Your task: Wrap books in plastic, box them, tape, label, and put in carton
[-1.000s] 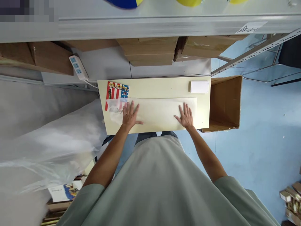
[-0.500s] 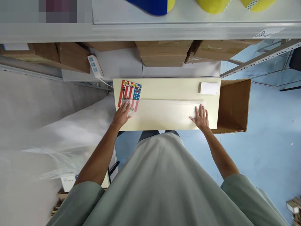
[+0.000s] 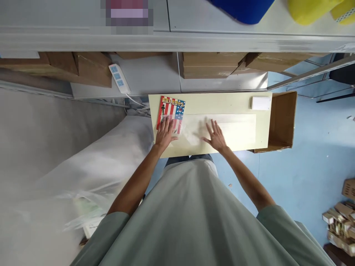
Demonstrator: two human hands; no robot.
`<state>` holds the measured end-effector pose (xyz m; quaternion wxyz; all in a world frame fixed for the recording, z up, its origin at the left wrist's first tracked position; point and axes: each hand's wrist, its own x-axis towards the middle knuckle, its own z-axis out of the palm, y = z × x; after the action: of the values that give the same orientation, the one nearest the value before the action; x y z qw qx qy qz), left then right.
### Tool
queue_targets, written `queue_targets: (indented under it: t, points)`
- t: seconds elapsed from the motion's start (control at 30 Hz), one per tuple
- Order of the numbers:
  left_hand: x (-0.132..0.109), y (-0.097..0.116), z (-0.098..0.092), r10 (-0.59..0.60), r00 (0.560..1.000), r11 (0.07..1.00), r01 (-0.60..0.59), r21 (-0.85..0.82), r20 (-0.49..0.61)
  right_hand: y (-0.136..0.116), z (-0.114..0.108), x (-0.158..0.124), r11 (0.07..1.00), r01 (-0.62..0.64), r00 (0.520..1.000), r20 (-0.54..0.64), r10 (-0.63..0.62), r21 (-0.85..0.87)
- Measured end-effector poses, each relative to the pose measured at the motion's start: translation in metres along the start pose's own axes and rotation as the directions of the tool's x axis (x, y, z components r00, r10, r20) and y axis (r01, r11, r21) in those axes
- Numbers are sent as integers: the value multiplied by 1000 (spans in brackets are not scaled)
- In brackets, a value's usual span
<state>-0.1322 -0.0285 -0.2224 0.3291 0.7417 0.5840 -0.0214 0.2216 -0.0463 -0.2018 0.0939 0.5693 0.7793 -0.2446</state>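
Observation:
A long clear plastic sheet lies flat across a pale yellow table. Its left end covers the lower part of a book with a red, white and blue striped cover. My left hand lies open and flat on the sheet over the book's lower edge. My right hand is open with fingers spread, pressing on the sheet near the table's middle. Neither hand holds anything.
A small white box sits at the table's far right corner. An open cardboard box stands on the blue floor to the right. A large plastic-wrapped bundle lies at the left. Cartons and a power strip sit under the shelf behind.
My right hand slid left along the sheet from its right end to the middle. My left hand stayed at the book's lower edge. The view shifted, so the table appears further right.

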Motion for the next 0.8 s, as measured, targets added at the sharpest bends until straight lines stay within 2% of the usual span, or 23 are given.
queue_targets:
  t: [0.07, 0.13, 0.2, 0.37, 0.43, 0.53, 0.6, 0.7, 0.8]
  points:
    - [0, -7, 0, 0, 1000, 1000, 0, 20, 3, -42, 7, 17, 1000, 31, 999, 21, -31, 5]
    - [0, -13, 0, 16, 1000, 999, -17, 35, 16, -62, 14, 26, 1000, 10, 999, 49, -10, -8]
    - [1, -18, 0, 31, 999, 999, -31, 44, 16, -59, 17, 25, 998, -52, 996, 73, 54, -30]
    - [-1, -22, 0, 41, 999, 999, -41, 20, -3, -27, 11, 5, 981, -175, 980, 81, 182, -85]
    - [-2, -21, -3, 53, 999, 999, -53, -5, -5, -33, 6, 5, 978, -196, 977, 66, 200, -68]
    - [0, -21, -12, 20, 998, 999, -22, -32, -64, -71, 4, 21, 981, -194, 981, 14, 193, 33]
    - [8, -23, -22, -62, 988, 997, 55, -56, -139, -106, 5, 39, 974, -181, 983, -9, 184, 136]
    - [33, -27, -35, -225, 944, 972, 202, -118, -240, -151, 10, 67, 952, -192, 981, 34, 189, 240]
    - [69, -30, -42, -357, 888, 931, 316, -181, -289, -172, 13, 86, 936, -262, 964, 116, 241, 233]
